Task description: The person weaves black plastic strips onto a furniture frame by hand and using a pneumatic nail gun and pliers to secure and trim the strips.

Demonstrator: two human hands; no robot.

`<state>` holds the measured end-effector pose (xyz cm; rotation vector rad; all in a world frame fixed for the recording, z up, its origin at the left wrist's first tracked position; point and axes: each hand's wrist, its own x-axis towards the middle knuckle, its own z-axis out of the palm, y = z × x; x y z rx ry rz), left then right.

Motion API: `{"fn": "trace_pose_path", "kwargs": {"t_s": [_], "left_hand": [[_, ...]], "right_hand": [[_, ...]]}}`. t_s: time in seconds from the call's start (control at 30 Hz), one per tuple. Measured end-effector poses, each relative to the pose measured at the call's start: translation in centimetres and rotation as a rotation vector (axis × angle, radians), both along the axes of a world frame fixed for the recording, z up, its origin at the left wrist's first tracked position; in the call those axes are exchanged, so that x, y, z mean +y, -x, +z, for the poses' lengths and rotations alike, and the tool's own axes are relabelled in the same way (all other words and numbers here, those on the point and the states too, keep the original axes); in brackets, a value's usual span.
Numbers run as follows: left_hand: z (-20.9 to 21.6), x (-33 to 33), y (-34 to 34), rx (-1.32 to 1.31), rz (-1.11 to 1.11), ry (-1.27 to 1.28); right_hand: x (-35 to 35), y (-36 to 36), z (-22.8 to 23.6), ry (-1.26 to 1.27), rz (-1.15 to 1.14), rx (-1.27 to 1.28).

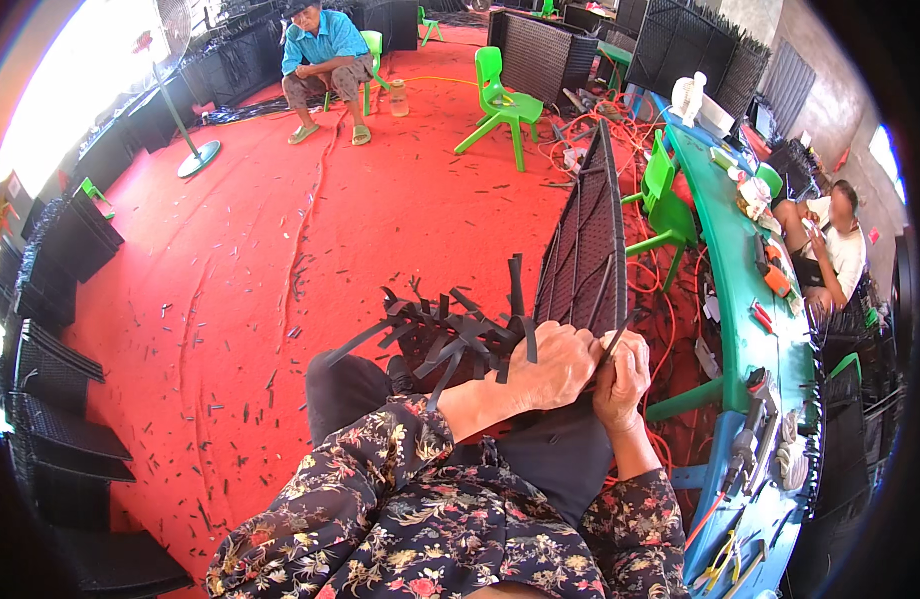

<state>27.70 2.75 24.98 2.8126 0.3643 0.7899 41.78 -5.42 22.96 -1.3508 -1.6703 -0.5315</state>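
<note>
A tall dark woven rattan panel (pixel 585 250) stands upright in front of me, its near edge bristling with loose black strip ends (pixel 450 334). My left hand (pixel 550 367) is closed around the panel's lower edge among those strips. Close beside it, my right hand (pixel 621 377) pinches a thin black strip against the panel. Both floral-sleeved forearms rise from the lower edge.
Red carpet (pixel 280 280) littered with cut strip bits. A green workbench (pixel 749 299) with tools runs along the right; a person sits behind it. Green plastic chairs (pixel 502 105), a standing fan (pixel 195 150), stacked black woven panels (pixel 50 389) at left. A seated person at the far top.
</note>
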Motion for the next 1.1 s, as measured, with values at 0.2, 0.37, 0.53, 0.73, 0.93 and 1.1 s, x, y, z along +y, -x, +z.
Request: {"fn": "trace_pose_path", "kwargs": {"t_s": [0.2,0.37,0.53,0.73,0.93,1.1], "left_hand": [[0.12,0.08,0.08,-0.015,-0.010,0.000],[0.37,-0.05,0.17,-0.004,0.002,-0.022],[0.26,0.04,0.16,0.011,0.009,-0.020],[0.25,-0.04,0.15,0.023,0.009,-0.005],[0.36,-0.12,0.20,0.014,0.006,0.002],[0.39,-0.14,0.28,0.007,0.011,0.009]], "right_hand": [[0.10,0.04,-0.24,-0.014,-0.003,0.016],[0.13,0.26,-0.22,-0.038,-0.017,0.021],[0.22,0.39,-0.17,-0.039,-0.003,0.037],[0.14,0.25,-0.45,-0.043,-0.005,0.030],[0.06,0.21,-0.51,-0.044,-0.003,0.033],[0.16,0.28,-0.58,-0.059,0.000,0.029]]}}
